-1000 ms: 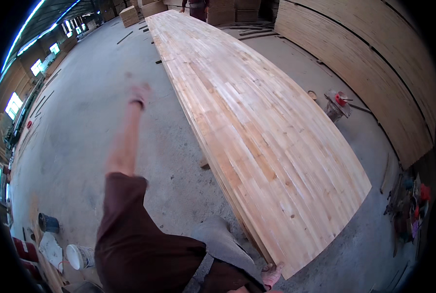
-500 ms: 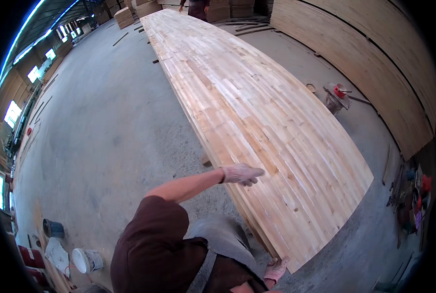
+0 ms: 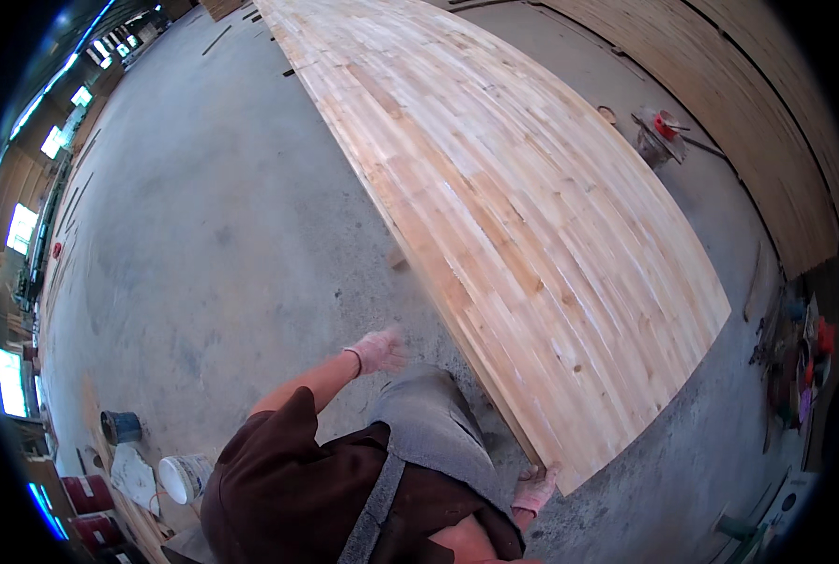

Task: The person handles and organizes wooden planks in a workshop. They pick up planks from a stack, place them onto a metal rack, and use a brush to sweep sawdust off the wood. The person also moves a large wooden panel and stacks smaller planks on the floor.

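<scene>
A long wooden panel [image 3: 504, 216], made of many narrow glued strips, slants from the near right away to the far left. My right hand [image 3: 536, 489], in a pale pinkish work glove, grips its near corner, fingers on top at the edge; the thumb's side is partly hidden. Left of the panel's long edge, my left hand [image 3: 379, 352], gloved too, hangs in the air over the floor. Its fingers are stretched out and a little blurred, with nothing seen in them. A grey apron [image 3: 429, 404] covers my front, close to that hand.
Big stacked wooden panels [image 3: 720, 113] stand along the right. Between them and my panel is a stand with a red container [image 3: 666, 124]. A wooden block [image 3: 397, 258] pokes out under the left edge. A white bucket [image 3: 185, 477] and dark bucket [image 3: 121, 427] sit at lower left.
My left hand has left the panel's top and swung left and down over the floor. My right hand stays at the near corner. The view has tilted lower, losing the person at the far end.
</scene>
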Tool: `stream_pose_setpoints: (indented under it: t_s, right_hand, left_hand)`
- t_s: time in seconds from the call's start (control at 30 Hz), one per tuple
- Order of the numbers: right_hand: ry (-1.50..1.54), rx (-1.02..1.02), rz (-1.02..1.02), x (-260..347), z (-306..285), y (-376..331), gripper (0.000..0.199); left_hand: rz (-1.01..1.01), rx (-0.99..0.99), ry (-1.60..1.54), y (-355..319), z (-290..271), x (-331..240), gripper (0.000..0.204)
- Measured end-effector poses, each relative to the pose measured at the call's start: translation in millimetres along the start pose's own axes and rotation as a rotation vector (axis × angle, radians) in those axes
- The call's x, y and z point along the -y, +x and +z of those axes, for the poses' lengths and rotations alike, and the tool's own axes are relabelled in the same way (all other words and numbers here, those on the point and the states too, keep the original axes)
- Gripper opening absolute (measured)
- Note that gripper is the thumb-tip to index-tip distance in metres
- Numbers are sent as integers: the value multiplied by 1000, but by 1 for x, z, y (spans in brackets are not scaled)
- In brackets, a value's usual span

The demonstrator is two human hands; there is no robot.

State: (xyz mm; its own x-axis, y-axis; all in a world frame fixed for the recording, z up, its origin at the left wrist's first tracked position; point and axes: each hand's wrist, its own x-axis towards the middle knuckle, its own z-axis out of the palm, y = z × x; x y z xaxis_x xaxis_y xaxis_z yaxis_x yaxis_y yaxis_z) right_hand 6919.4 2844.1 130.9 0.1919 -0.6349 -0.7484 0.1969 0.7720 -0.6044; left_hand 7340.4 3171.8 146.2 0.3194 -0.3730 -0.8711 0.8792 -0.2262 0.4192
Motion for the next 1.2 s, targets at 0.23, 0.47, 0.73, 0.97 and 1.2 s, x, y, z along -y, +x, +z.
stream_pose_setpoints:
  t_s: [0.23,0.47,0.73,0.97,1.2]
  right_hand:
    - [-2,-61,-21,0,15,-5,45]
    - [-11,-23,-14,-5,2,6,45]
    - [1,-6,-25,-7,2,6,54]
    - [-1,41,0,-3,-2,6,45]
    - [-12,40,-30,-4,6,-1,47]
  left_hand:
    - [-48,178,290,9,86,-3,83]
    - [-60,190,387,13,88,16,87]
    - [-41,14,329,16,45,46,51]
    - [-60,77,278,8,39,40,40]
    - [-68,84,261,17,29,39,37]
